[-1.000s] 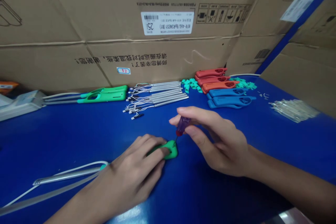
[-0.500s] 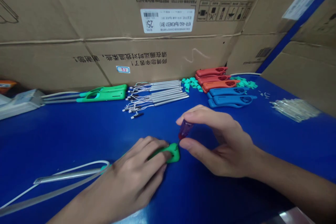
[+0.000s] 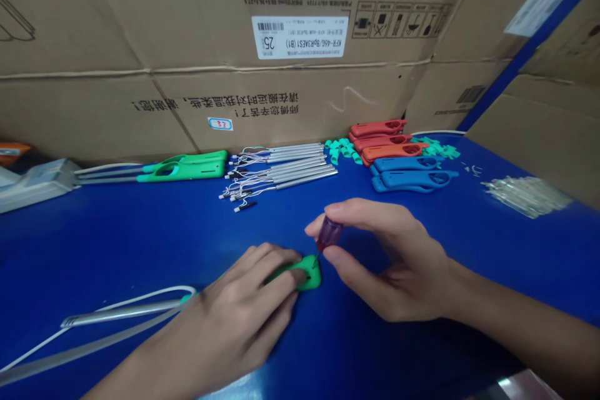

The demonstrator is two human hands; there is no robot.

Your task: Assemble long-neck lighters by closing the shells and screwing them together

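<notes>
My left hand [image 3: 234, 319] lies over a green lighter handle [image 3: 305, 272] and presses it flat on the blue table [image 3: 140, 237]; only the handle's right end shows past my fingers. A metal tube [image 3: 117, 314] and a white wire [image 3: 140, 297] run left from under that hand. My right hand [image 3: 394, 262] pinches a small screwdriver with a purple-red handle [image 3: 329, 232] between thumb and fingers. The screwdriver stands nearly upright, its tip on the end of the green handle.
Along the back stand cardboard boxes [image 3: 281, 44]. Before them lie finished green lighters [image 3: 187, 167], a row of metal tubes with wires [image 3: 281, 172], red handles [image 3: 379, 137], blue handles [image 3: 410, 174], small teal parts [image 3: 342, 150] and clear parts [image 3: 525, 194] at the right.
My right hand's fingers have shifted round the screwdriver handle, as in turning it, while the tip stays on the green handle. The left hand has hardly moved.
</notes>
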